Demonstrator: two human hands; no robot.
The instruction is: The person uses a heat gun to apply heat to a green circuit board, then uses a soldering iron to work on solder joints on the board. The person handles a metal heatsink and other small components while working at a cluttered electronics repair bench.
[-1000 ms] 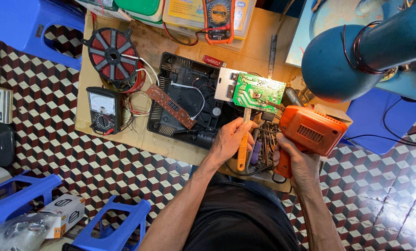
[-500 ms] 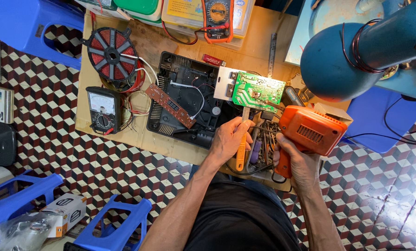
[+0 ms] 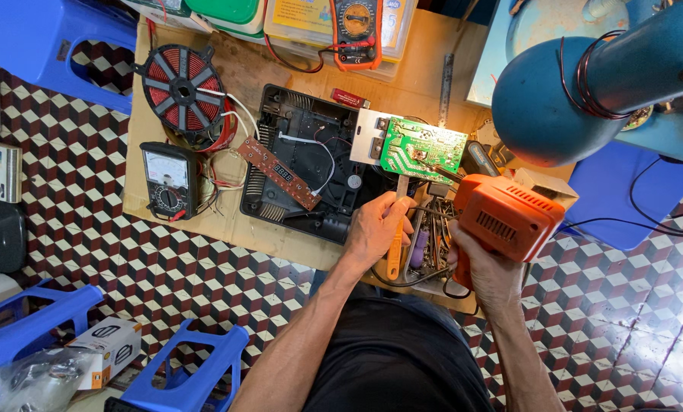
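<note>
My left hand [image 3: 376,229] grips an orange-handled tool [image 3: 395,244] whose metal end reaches up to a green circuit board [image 3: 421,149] with a metal heat sink [image 3: 364,136]. My right hand [image 3: 486,267] holds an orange soldering gun [image 3: 505,217] by its grip, its tip pointing left onto the lit board. The board rests on the right edge of an opened black appliance case [image 3: 307,164]. A narrow brown display board [image 3: 282,172] lies across the case on white wires.
A red copper coil disc [image 3: 183,93] and a black analog meter [image 3: 169,180] lie left on the wooden bench [image 3: 234,229]. An orange multimeter [image 3: 355,27] sits at the back. A blue lamp [image 3: 578,91] hangs over the right. Blue stools [image 3: 181,374] stand on the checkered floor.
</note>
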